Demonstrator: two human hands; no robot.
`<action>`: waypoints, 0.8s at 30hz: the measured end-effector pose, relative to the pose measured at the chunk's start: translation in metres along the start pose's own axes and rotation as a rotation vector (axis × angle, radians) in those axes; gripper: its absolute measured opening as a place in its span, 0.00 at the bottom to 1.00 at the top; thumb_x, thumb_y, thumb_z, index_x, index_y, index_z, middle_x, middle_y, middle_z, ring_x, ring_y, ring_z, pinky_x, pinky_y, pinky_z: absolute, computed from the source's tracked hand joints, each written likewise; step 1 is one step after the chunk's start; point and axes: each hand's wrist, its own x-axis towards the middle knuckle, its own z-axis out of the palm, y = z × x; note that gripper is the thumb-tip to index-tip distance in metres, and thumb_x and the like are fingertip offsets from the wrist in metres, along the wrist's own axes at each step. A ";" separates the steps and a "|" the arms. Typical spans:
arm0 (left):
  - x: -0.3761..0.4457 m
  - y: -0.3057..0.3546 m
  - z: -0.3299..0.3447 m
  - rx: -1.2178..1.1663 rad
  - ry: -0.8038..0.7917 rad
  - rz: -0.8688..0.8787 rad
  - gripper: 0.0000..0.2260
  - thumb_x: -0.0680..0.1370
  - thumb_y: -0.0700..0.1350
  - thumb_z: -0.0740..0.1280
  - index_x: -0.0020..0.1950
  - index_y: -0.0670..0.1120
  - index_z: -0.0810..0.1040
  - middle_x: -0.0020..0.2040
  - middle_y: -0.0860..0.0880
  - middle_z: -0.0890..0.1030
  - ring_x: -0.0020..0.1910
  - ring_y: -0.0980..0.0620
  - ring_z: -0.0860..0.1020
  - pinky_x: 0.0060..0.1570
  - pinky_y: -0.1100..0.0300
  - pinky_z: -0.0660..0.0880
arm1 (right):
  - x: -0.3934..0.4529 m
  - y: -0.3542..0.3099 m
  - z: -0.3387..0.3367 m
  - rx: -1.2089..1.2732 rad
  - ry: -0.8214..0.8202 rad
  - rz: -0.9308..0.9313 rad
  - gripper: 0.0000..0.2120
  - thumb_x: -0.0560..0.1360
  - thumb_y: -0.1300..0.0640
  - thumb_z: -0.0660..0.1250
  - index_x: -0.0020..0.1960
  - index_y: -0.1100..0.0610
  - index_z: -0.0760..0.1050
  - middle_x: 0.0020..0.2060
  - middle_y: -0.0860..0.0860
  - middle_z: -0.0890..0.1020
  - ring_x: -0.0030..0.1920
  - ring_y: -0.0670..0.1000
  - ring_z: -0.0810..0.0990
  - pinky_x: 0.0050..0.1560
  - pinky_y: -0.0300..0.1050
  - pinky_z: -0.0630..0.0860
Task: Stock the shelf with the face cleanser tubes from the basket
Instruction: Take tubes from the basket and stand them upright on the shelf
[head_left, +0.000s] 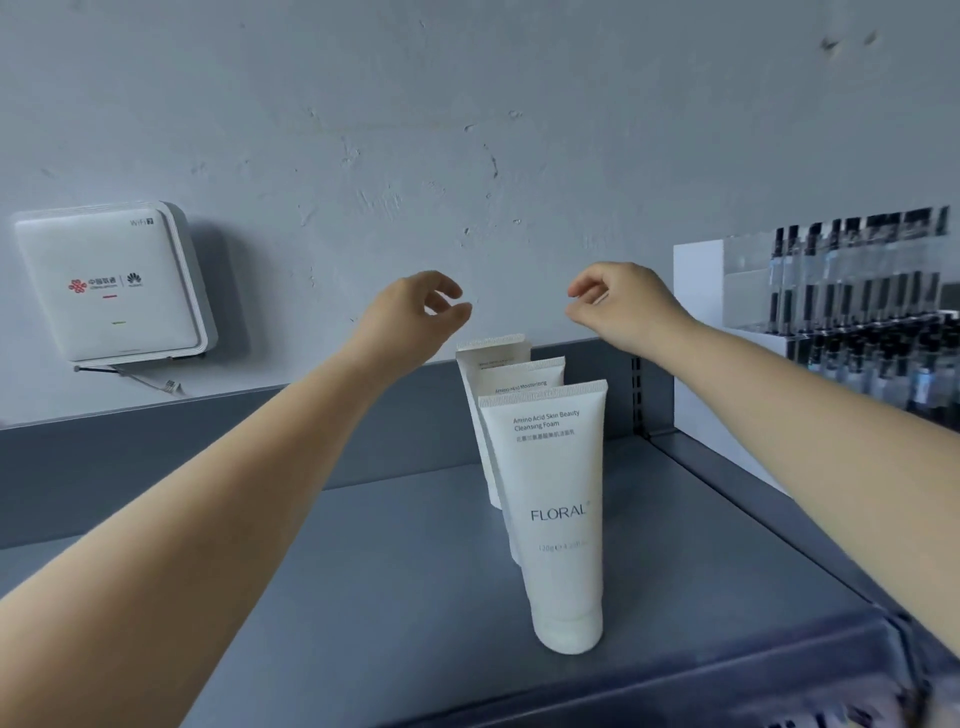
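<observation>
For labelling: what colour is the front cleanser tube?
White with dark lettering; front cleanser tube, head view.

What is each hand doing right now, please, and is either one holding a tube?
Left hand: open, fingers loosely curled, holding nothing, above the rear tube.
Right hand: open, fingers loosely curled, holding nothing.

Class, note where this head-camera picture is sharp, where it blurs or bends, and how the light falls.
Head view: the front white cleanser tube reads sharply; the grey metal shelf smears at its bottom-right edge; its back rail bows from wide-angle distortion; soft, even light, with a faint shadow beside the white wall router.
</observation>
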 end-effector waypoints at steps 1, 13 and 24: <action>-0.004 0.005 -0.003 0.010 0.016 0.023 0.11 0.77 0.49 0.65 0.57 0.47 0.76 0.47 0.53 0.77 0.40 0.50 0.75 0.37 0.61 0.70 | -0.009 -0.004 -0.005 -0.044 0.031 -0.010 0.10 0.73 0.58 0.64 0.54 0.56 0.77 0.45 0.48 0.77 0.45 0.49 0.75 0.46 0.39 0.69; -0.080 0.082 -0.001 0.287 0.060 0.411 0.14 0.78 0.51 0.62 0.61 0.47 0.74 0.55 0.50 0.78 0.55 0.48 0.74 0.54 0.56 0.67 | -0.117 -0.039 -0.067 -0.799 0.054 -0.182 0.13 0.77 0.55 0.58 0.58 0.57 0.72 0.53 0.53 0.78 0.53 0.57 0.76 0.41 0.43 0.65; -0.134 0.180 0.101 0.473 -0.143 0.695 0.20 0.77 0.54 0.60 0.65 0.45 0.69 0.61 0.47 0.74 0.61 0.44 0.69 0.62 0.52 0.62 | -0.220 0.009 -0.165 -1.213 -0.089 0.000 0.14 0.77 0.53 0.57 0.61 0.57 0.67 0.56 0.54 0.74 0.56 0.56 0.72 0.43 0.47 0.63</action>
